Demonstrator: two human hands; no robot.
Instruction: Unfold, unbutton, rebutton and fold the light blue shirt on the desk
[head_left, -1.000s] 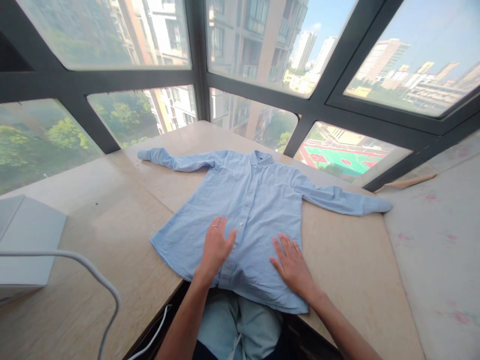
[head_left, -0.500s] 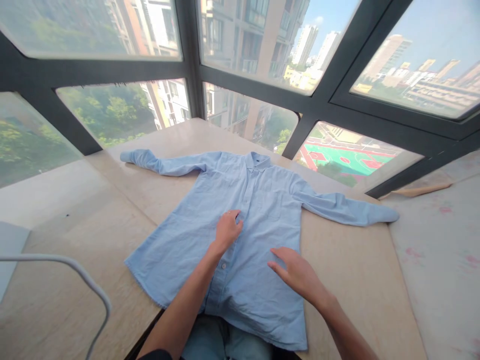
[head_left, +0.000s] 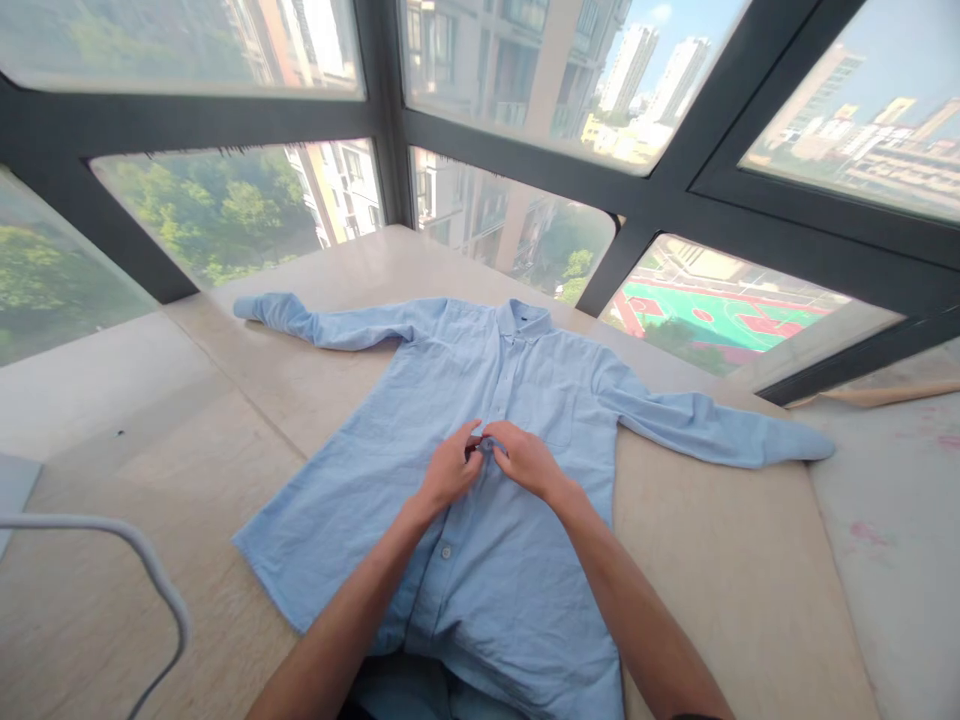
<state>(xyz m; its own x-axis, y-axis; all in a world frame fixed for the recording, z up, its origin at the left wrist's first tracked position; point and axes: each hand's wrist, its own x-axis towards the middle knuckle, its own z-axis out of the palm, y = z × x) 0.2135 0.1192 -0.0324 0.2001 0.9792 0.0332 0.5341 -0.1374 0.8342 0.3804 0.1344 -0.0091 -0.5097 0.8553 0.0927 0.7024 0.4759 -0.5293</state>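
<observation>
A light blue button-up shirt (head_left: 420, 400) lies front up on the wooden table (head_left: 705, 560), both sleeves stretched out to the sides and its hem hanging over the near edge. My left hand (head_left: 450, 468) and my right hand (head_left: 526, 458) meet at the button placket in the middle of the shirt. Both pinch the fabric there with curled fingers, fingertips almost touching each other. What lies between the fingertips is too small to make out.
A white cable or tube (head_left: 127, 540) curves across the lower left. A pale object's corner (head_left: 13, 490) shows at the left edge. Dark window frames (head_left: 375, 110) ring the far side of the table. A pale speckled surface (head_left: 900, 560) adjoins on the right.
Both hands left the lower part of the shirt, where they lay flat, and came together higher up at the placket, now pinching it. The view shifted slightly left and forward.
</observation>
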